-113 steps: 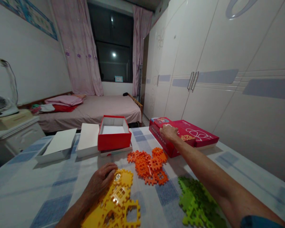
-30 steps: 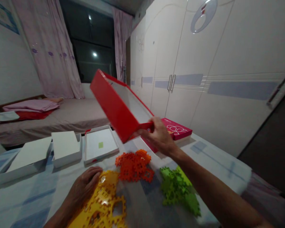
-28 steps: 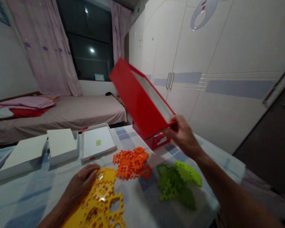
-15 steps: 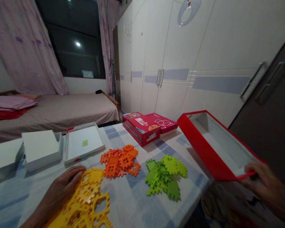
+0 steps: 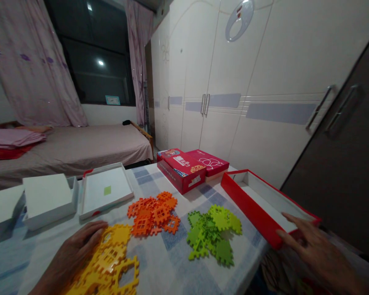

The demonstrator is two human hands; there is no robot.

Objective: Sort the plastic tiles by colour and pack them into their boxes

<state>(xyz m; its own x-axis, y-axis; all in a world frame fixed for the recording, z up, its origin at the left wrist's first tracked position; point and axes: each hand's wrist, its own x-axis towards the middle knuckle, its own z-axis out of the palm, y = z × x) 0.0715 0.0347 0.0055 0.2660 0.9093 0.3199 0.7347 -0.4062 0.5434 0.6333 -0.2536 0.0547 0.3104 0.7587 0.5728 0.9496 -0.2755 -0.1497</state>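
Note:
My left hand (image 5: 72, 254) lies flat against the edge of a pile of yellow interlocking plastic pieces (image 5: 110, 258), fingers stretched out and holding nothing. At the right, my right hand (image 5: 320, 250) has its fingers spread over the near end of a red box tray (image 5: 249, 205) with a white inside. It does not grip the tray, though a fingertip may touch its rim. The tray sits at the table's right edge, open side up. Between the hands are a heap of orange pieces (image 5: 155, 213) and a heap of green pieces (image 5: 213, 231).
Two red boxes (image 5: 184, 174) stand at the table's back. On the left are a shallow white lid (image 5: 106, 186) and white boxes (image 5: 47, 196). A checked cloth (image 5: 169, 266) covers the table. Beyond are a bed (image 5: 104, 143) and a white wardrobe (image 5: 203, 61).
The red tray has come down from a tilted, raised position onto the table's right edge. My right hand has let go of its rim and spread its fingers. My left hand stays put.

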